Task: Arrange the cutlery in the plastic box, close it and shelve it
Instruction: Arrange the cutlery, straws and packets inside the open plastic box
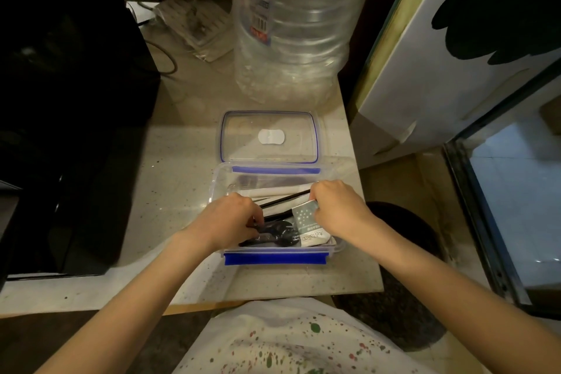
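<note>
Fingers of both hands curl down inside the open plastic box (pixel 274 252) at lower centre: the left hand (pixel 226 220) pinches black plastic cutlery (pixel 274 232), the right hand (pixel 340 206) grips a grey sachet (pixel 306 223) beside black chopsticks (pixel 285 200). Arranging appears under way; next, the lid (pixel 268 136), lying just behind, needs fitting and its blue clips latching.
</note>
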{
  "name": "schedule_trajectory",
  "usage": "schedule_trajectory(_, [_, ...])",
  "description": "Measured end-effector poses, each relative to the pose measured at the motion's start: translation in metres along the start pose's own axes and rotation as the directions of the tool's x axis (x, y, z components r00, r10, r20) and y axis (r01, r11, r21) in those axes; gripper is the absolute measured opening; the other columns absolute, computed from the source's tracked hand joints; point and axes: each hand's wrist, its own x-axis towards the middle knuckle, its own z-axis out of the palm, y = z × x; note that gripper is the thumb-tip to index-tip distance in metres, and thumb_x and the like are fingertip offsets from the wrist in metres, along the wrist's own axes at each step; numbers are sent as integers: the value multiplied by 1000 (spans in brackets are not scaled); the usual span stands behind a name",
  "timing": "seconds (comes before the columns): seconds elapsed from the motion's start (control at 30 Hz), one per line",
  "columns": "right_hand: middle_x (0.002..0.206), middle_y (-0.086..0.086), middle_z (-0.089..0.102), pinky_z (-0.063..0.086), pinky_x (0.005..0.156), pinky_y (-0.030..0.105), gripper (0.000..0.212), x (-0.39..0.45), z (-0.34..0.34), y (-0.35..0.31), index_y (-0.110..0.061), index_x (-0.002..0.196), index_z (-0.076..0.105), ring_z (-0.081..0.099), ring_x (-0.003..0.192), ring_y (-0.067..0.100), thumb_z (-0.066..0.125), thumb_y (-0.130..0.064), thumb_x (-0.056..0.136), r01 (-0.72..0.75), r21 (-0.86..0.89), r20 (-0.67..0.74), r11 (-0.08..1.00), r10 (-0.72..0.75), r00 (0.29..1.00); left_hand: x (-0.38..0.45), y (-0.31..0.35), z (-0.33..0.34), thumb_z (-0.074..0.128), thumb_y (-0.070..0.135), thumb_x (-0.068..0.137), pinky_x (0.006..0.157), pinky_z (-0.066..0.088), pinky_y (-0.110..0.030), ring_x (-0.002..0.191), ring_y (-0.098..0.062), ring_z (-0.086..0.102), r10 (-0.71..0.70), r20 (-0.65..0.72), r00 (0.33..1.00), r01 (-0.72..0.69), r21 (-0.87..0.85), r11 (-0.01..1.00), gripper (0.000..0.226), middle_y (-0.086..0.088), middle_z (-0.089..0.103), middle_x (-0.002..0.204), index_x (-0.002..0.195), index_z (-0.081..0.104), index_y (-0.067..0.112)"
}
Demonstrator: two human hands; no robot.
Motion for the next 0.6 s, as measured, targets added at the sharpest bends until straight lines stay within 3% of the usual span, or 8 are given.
schedule_trajectory(0.2, [100,13,64,43,65,25,22,-1,-2,-3,-4,109,58,55,76,19,53,3,89,24,-91,18,996,-23,1000,0,-1,1,60,22,88,89,54,-27,96,-12,65,-5,-12,1000,5,33,999,24,0,71,108,110,67,19])
schedule_trajectory(0.3, [110,14,63,48,73,29,31,-1,1,-8,-5,118,53,61,93,24,56,1,88,96,-191,45,977,-89,995,-1,0,0,59,23,88,89,54,-26,98,-12,65,-1,-31,1000,2,53,999,24,0,71,109,111,67,20])
schedule_trajectory(0.37, [117,15,59,48,82,32,30,-2,2,-13,-5,117,56,54,108,27,57,-3,87,146,-343,90,928,-122,988,-1,1,1,59,23,89,89,54,-25,97,-12,65,-1,-40,999,3,59,998,24,1,71,108,111,67,20])
schedule_trajectory(0.47, [122,10,52,37,94,36,33,-1,-1,-14,-9,113,60,38,118,27,66,-13,82,233,-597,100,768,-217,971,-2,2,0,57,23,89,87,53,-22,96,-12,65,-7,-50,999,10,58,998,24,1,72,108,111,67,20])
schedule_trajectory(0.6, [116,6,57,30,97,38,26,-2,-6,-7,-14,107,61,40,116,23,66,-17,82,232,-605,72,762,-238,969,-3,3,-1,56,23,89,85,53,-23,96,-13,65,-16,-64,998,20,71,997,24,0,72,106,110,68,20])
